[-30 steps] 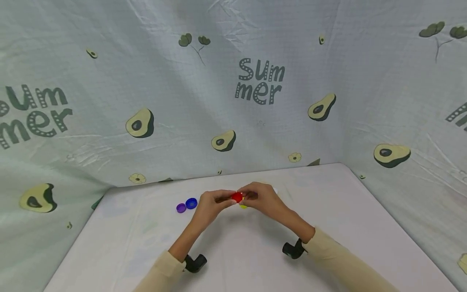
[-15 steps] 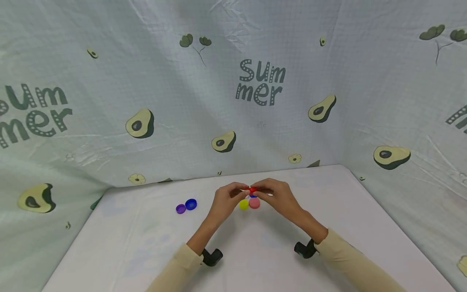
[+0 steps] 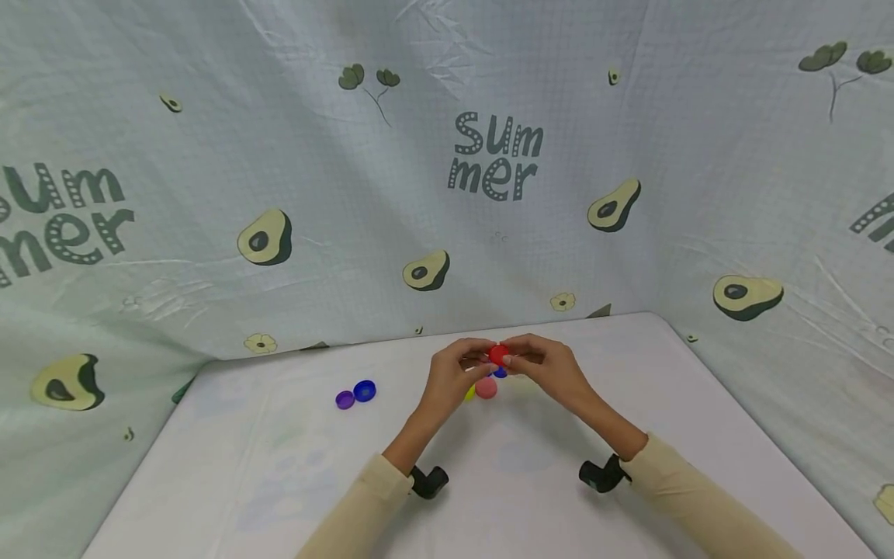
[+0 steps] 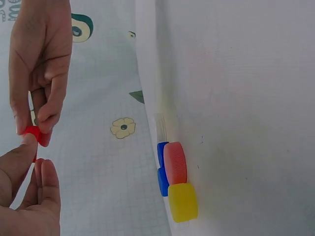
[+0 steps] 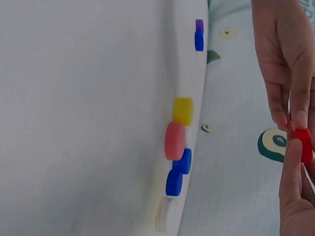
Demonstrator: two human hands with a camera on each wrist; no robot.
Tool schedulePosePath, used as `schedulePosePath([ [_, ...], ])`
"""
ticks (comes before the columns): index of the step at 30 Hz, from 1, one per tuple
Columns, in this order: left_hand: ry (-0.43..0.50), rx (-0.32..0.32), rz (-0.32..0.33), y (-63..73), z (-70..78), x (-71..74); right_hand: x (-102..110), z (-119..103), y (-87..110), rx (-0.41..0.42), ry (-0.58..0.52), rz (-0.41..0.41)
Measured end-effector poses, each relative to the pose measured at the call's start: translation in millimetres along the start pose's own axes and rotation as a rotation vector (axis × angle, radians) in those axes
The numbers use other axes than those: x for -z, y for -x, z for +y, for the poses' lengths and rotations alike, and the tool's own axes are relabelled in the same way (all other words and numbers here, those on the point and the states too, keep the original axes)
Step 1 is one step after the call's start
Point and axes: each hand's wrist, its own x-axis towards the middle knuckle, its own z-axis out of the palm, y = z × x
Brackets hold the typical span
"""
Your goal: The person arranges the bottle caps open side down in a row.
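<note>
Above the far part of the table, my left hand point(image 3: 450, 380) and right hand point(image 3: 552, 371) pinch a red bottle cap point(image 3: 499, 355) between them. Fingertips and thumbs of both hands meet at its edge, so part of the cap point(image 5: 304, 145) is covered in the right wrist view. On the table beneath are a coral-pink cap point(image 4: 175, 163), a yellow cap point(image 4: 183, 202) and two blue caps, one of them lower point(image 5: 174, 183) and the other higher point(image 5: 183, 161) in the right wrist view. A clear or whitish cap point(image 5: 163, 214) stands beside the blue ones.
To the left on the white table point(image 3: 279, 466) lie a purple cap point(image 3: 345, 400) and a blue cap point(image 3: 365, 390), side by side. A printed cloth point(image 3: 349, 194) hangs behind the table. A black wrist camera point(image 3: 430, 483) sits under the left wrist.
Both hands have moved together to the right and slightly farther away, carrying the red bottle cap. The pink and blue caps, hidden at first, now show below them. The left-side caps stayed put.
</note>
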Motion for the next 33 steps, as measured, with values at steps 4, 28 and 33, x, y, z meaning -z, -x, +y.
schedulePosePath([
  [4,-0.015,0.009,-0.008,-2.9,-1.5,-1.1,6,1,-1.1,0.019,0.073,-0.02],
  [28,-0.174,0.194,-0.194,-31.4,-19.1,-18.0,12,38,-14.4,-0.012,0.314,-0.117],
  [33,-0.198,0.245,-0.205,-33.7,-24.1,-23.1,7,45,-15.3,-0.084,0.313,-0.123],
])
